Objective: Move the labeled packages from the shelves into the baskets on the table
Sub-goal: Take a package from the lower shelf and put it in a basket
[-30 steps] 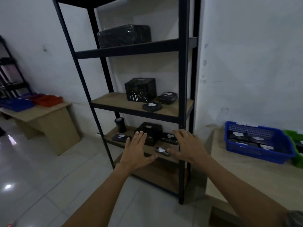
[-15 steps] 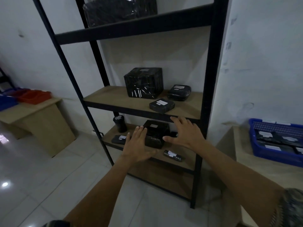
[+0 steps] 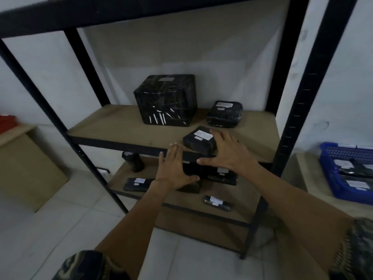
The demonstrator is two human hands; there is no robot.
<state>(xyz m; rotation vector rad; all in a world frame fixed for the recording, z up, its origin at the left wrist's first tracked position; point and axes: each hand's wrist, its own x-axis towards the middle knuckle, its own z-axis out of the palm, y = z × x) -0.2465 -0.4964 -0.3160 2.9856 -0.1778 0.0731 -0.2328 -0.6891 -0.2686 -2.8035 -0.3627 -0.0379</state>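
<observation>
- White walls stand behind a black rack [image 3: 298, 98] with wooden boards, seen from the head camera in dim light.
- On the middle shelf [image 3: 113, 126] a big box [image 3: 165, 100] sits at the back and a pouch [image 3: 224, 113] lies to its right. A small package [image 3: 198, 139] lies near the front edge, white label up.
- Right grip [image 3: 228, 152]: fingers straight, spread apart, holding nothing. Its fingertips lie at the package's right side; I cannot tell whether they touch.
- Left grip [image 3: 173, 168]: also flat, apart and empty, in front of the shelf's rail [image 3: 121, 143], just below and left of the package.
- Step in hand, as I judge it: taking the small package with both grips.
- To do it well, bring the left grip up over the rail to the package's left side, opposite the right. The wrap looks slick, so close firmly, then lift clear before drawing back.
- A blue basket [image 3: 328, 170] on the counter [image 3: 302, 170] to the right, well apart from the rack, already holds labeled packages.
- More packages lie on the lower shelf [image 3: 246, 195], so much work seems left.
</observation>
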